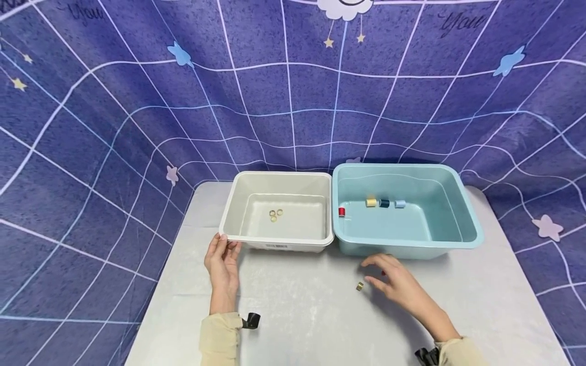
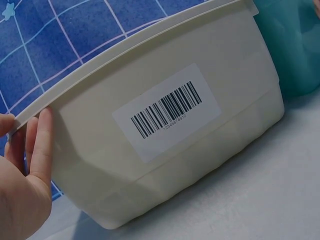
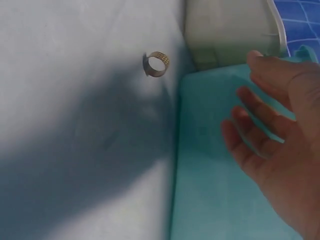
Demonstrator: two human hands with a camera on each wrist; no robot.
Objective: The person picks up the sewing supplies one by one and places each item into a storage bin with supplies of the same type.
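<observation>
My left hand (image 1: 223,264) grips the near left corner of the white bin (image 1: 233,236), thumb over the rim and fingers beneath it. In the left wrist view, the bin's front wall carries a barcode label (image 2: 167,112). Three gold rings (image 1: 273,219) lie on the bin's floor. My right hand (image 1: 393,282) hovers over the table in front of the light-blue bin (image 1: 407,242), its fingers loosely bent and apart. A single gold ring (image 1: 360,286) lies on the table just left of its fingertips; in the right wrist view this patterned ring (image 3: 159,65) stands on edge, apart from the hand.
Inside the light-blue bin are a red thread spool (image 1: 342,212), a yellow spool (image 1: 371,203), a dark spool (image 1: 384,203) and a light-blue spool (image 1: 400,204). Both bins stand side by side on a pale-covered table (image 1: 293,305). A purple gridded curtain (image 1: 293,91) rises behind.
</observation>
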